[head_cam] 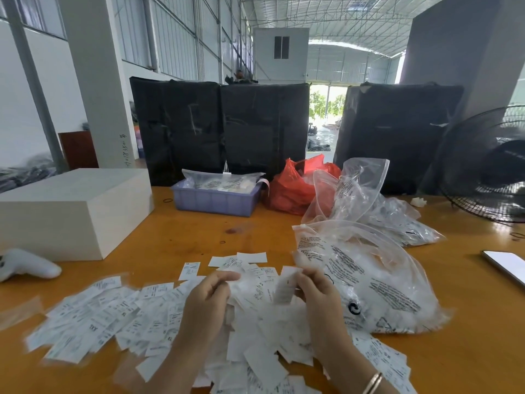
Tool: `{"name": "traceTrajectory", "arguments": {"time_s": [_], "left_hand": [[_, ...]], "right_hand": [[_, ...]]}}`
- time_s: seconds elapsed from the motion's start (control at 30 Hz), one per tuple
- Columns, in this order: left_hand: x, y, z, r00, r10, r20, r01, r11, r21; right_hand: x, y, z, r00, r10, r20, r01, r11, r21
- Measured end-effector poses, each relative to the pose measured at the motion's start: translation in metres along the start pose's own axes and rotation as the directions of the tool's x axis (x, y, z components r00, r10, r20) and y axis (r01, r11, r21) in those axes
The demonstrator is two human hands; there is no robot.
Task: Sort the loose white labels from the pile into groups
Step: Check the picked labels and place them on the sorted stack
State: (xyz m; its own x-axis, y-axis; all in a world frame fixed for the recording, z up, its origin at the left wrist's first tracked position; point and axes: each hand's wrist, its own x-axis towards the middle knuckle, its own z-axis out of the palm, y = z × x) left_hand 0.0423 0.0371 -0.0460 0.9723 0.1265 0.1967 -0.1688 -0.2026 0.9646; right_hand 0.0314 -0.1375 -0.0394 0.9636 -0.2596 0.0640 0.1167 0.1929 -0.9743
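Note:
A wide pile of loose white labels (119, 317) with black print covers the orange table in front of me, thickest under my arms. My left hand (208, 294) is above the middle of the pile, its fingertips pinched on a blurred white label (244, 285). My right hand (315, 285) holds one label (285, 288) upright between thumb and fingers, just right of the left hand. A few single labels (189, 270) lie apart at the far edge of the pile. Motion blur hides the print.
A clear printed bag (377, 285) full of labels lies right of my hands, more clear bags (369, 200) behind it. A white box (71, 211) and white controller (25, 265) sit left. A purple tray (213, 200), a red bag (289, 189), a fan (488, 166) and a phone (508, 265) ring the table.

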Motion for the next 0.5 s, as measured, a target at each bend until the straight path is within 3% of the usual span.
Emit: {"name": "traceTrajectory", "arguments": {"time_s": [0.1, 0.23, 0.33, 0.43, 0.5], "left_hand": [[-0.007, 0.007, 0.005, 0.996, 0.081, 0.031, -0.082, 0.996, 0.03], [-0.01, 0.012, 0.006, 0.994, 0.102, 0.039, -0.102, 0.995, -0.013], [-0.012, 0.013, 0.006, 0.99, 0.095, 0.1, -0.092, 0.995, -0.03], [-0.013, 0.015, 0.008, 0.989, 0.028, 0.142, -0.017, 0.997, -0.08], [-0.012, 0.015, 0.009, 0.983, -0.024, 0.184, 0.056, 0.984, -0.169]], "right_hand": [[0.0, -0.001, -0.005, 0.999, 0.032, 0.03, -0.038, 0.971, 0.235], [-0.003, 0.001, -0.006, 0.995, -0.1, -0.019, 0.1, 0.995, 0.011], [-0.007, 0.003, -0.002, 0.97, -0.235, 0.056, 0.241, 0.96, -0.142], [-0.01, 0.004, 0.004, 0.959, -0.236, 0.157, 0.257, 0.957, -0.133], [-0.011, 0.004, 0.005, 0.968, -0.201, 0.149, 0.204, 0.979, -0.008]]}}
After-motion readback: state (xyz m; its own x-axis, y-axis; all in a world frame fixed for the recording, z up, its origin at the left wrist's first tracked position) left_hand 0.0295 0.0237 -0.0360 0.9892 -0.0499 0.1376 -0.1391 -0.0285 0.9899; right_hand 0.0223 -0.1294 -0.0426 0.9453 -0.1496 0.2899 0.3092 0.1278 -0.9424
